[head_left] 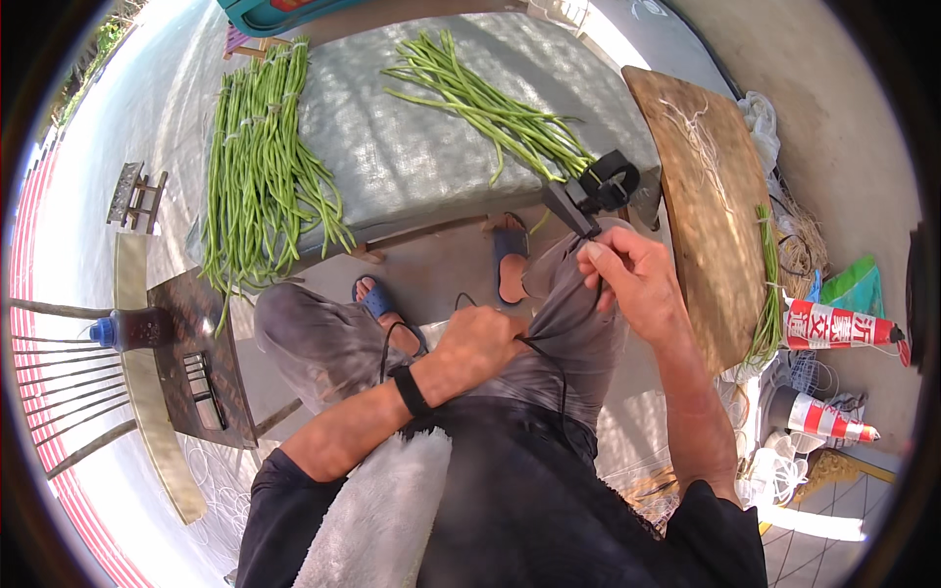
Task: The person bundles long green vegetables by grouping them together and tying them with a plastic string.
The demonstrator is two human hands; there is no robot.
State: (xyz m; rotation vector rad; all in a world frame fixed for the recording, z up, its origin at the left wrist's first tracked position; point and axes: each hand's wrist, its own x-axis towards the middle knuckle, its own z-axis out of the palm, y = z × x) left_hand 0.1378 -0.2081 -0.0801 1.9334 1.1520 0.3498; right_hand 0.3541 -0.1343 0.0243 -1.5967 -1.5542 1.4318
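Note:
My left hand (481, 345), with a black band on its wrist, is closed on a thin black cable (564, 386) above my lap. The thumb and fingers of my right hand (636, 275) are pinched together at the lower end of a black device (570, 206) with a looped strap (610, 180); a short piece of dark cable shows below these fingers. The device is by the table's near edge, beside loose long green beans (492, 110). Several tied bundles of long beans (257, 162) lie at the left on the cloth-covered table (360, 147).
A wooden board (698, 242) at the right bears white strings (702, 151) and a tied bean bundle (768, 294). Red-and-white cones (838, 327) lie beyond it. At the left, a blue-capped bottle (136, 328) and a phone-like object (204, 389) are on a dark surface (187, 316).

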